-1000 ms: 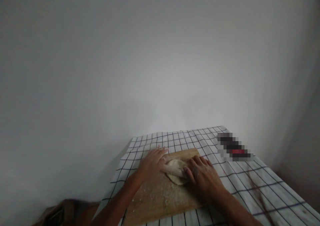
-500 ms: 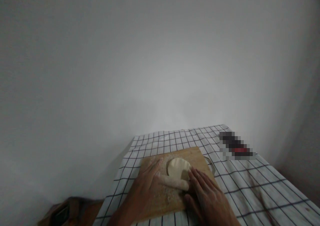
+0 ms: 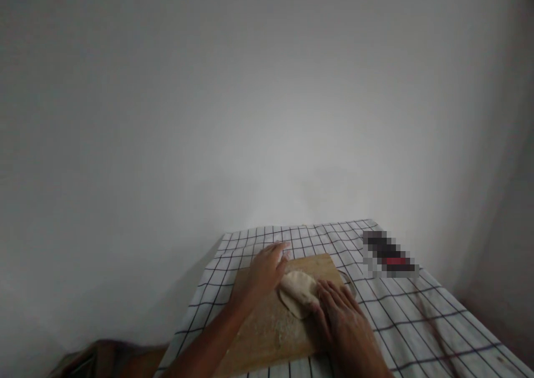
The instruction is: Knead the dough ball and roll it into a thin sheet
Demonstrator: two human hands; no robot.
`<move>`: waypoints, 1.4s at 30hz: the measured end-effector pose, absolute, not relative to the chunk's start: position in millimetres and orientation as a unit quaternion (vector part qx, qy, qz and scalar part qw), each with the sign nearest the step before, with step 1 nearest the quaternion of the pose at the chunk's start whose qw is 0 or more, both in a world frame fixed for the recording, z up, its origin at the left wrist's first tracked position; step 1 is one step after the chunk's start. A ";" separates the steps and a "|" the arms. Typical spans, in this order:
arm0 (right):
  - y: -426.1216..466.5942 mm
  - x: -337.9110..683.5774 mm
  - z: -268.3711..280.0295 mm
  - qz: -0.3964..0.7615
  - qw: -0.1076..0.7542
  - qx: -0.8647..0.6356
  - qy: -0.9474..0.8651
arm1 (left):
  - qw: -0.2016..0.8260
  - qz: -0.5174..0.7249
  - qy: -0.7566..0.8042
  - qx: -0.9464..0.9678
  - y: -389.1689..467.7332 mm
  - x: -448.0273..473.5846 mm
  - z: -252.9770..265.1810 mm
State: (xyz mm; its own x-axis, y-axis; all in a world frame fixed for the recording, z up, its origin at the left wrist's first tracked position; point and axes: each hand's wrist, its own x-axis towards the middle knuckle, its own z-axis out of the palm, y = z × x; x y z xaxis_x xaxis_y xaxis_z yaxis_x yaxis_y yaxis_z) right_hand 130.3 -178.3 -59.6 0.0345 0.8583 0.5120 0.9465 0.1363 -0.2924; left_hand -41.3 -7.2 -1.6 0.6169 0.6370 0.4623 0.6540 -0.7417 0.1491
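Note:
A pale, flat round of dough (image 3: pixel 297 312) lies on a floured wooden board (image 3: pixel 267 342). Across the dough sits a flour-dusted rolling pin (image 3: pixel 299 289), its ends hidden by my hands. My left hand (image 3: pixel 268 264) is at the pin's left end, with fingers stretched out past it toward the far edge of the board. At the other end, my right hand (image 3: pixel 340 308) lies flat with its fingers extended forward. Neither hand wraps its fingers visibly around the pin.
A white cloth with dark grid lines (image 3: pixel 400 317) covers the table. A pixelated dark and red item (image 3: pixel 387 255) lies at the right edge. A wall (image 3: pixel 267 116) stands behind. Brown furniture (image 3: pixel 104 358) is low at the left.
The rolling pin has moved away from me, from the dough's near edge onto its middle. My left hand has reached farther forward; my right hand moved slightly with the pin.

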 end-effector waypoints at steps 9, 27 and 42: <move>-172.0 118.6 -49.8 -0.047 0.339 -0.662 -0.667 | 0.030 -0.165 -0.297 -0.940 22.0 -39.6 -19.7; -192.7 115.5 -90.9 -0.256 0.349 -0.581 -0.689 | -0.095 -0.354 -0.409 -0.836 -60.8 -85.3 -11.2; -184.6 109.2 -101.0 -0.240 0.370 -0.589 -0.678 | -0.047 -0.145 -0.276 -0.949 35.0 -0.4 -16.9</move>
State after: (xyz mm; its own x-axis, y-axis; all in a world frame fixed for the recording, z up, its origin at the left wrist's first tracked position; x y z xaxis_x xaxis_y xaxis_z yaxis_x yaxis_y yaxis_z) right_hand 109.2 -184.6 -101.0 -0.0333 0.6201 0.7838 0.9751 0.1924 -0.1107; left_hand -0.4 35.0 -16.9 0.8060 0.5368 0.2496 0.5096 -0.8437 0.1687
